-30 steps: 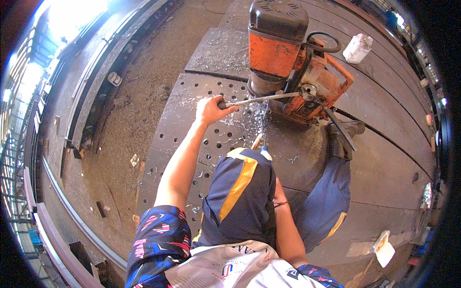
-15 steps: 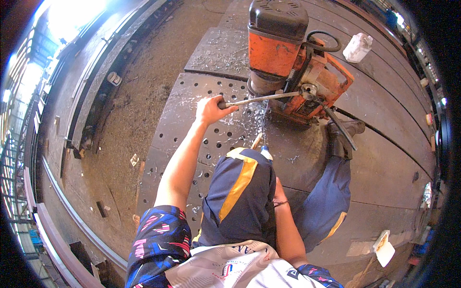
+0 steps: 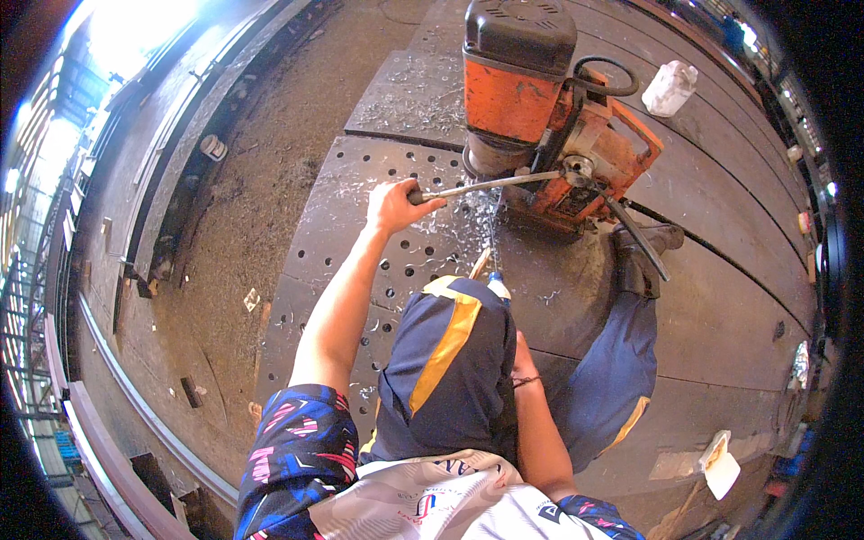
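Observation:
An orange and black magnetic drill (image 3: 517, 90) stands on a dark steel plate (image 3: 378, 193) with rows of holes. My left hand (image 3: 396, 207) is closed round the grip of a long feed lever (image 3: 490, 185), which runs to the drill's hub. A second lever (image 3: 637, 238) slants down toward my boot. My right hand (image 3: 523, 360) is mostly hidden behind my raised knee; its fingers do not show. Just past the knee pokes the blue and white tip of a bottle (image 3: 499, 286), with a thin line of liquid between it and the drill. Beside it lies a light wooden stick (image 3: 481, 264).
Metal shavings (image 3: 468, 211) are scattered about the drill's base. A white plastic container (image 3: 670, 88) stands at the far right, and a white item (image 3: 720, 468) lies at the near right. The plate's left edge drops to a dirt floor (image 3: 225, 234). My boot (image 3: 643, 256) rests right of the drill.

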`<state>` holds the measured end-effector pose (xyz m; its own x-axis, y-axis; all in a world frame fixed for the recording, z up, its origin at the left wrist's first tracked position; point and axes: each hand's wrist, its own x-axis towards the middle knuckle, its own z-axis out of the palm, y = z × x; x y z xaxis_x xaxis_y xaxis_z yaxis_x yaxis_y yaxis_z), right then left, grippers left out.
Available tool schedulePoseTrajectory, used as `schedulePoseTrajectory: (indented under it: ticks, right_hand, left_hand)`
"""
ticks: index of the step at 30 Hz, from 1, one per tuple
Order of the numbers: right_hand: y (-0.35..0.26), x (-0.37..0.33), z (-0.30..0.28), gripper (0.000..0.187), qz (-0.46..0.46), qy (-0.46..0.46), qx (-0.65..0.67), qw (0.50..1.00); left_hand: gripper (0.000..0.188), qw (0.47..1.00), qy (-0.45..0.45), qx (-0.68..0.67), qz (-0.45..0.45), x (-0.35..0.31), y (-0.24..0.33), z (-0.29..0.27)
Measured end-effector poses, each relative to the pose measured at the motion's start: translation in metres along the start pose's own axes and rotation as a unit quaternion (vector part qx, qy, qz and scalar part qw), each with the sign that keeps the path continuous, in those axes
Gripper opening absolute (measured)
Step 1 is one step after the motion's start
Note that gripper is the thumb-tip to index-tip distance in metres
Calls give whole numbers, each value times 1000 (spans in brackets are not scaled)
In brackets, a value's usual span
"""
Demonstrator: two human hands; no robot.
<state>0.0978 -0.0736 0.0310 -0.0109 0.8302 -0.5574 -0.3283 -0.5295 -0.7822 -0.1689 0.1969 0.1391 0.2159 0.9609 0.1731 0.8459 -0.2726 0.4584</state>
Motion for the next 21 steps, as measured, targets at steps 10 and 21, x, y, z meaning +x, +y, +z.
schedulePoseTrajectory:
  ticks: [10, 21]
  right_hand:
    - [-7, 2, 6, 41, -45, -41, 65, 996]
    - [-9, 0, 3, 38, -46, -30, 11, 998]
  left_hand:
    - [66, 1000, 8, 2, 3, -1, 1, 0]
    - [66, 1000, 8, -14, -7, -1, 0, 4]
